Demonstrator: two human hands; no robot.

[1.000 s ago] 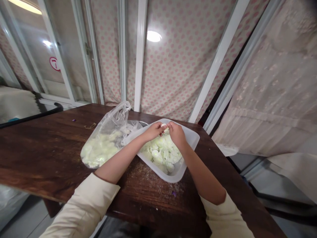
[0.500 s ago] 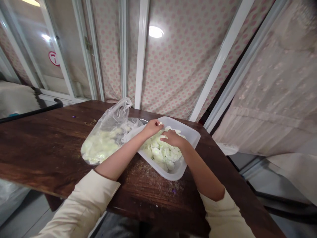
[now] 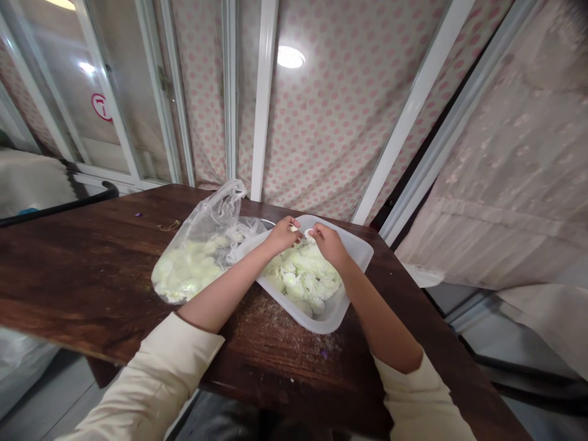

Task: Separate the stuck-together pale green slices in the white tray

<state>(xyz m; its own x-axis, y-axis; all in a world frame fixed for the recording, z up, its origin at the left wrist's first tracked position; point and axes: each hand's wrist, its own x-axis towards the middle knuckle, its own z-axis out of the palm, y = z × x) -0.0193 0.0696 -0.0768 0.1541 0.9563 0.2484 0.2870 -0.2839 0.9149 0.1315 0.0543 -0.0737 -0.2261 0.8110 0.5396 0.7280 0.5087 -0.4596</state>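
Note:
A translucent white plastic tub [image 3: 356, 245] on the table holds a heap of pale green-white ruffled pieces [image 3: 305, 275]; I cannot tell whether they are flower petals or something else. Over the tub's far part, my left hand [image 3: 282, 236] has its fingers closed on a small pale piece, mostly hidden. Close beside it, my right hand [image 3: 328, 243] pinches a white ruffled piece [image 3: 309, 234] between thumb and fingertips. The two hands nearly meet above the heap. Left of the tub stands a clear plastic bag [image 3: 193, 257] with more pale yellow-green pieces inside.
The dark brown wooden table [image 3: 92, 263] carries scattered crumbs, a thin cord loop [image 3: 169, 226] and small purple bits [image 3: 324, 353]. Part of a round metal rim shows behind the bag. Framed glass panels with a dotted curtain [image 3: 331, 135] rise behind the table.
My right hand has lifted off the heap and now pinches a white piece near my left hand. My left hand has stayed in about the same place, its fingers turned slightly.

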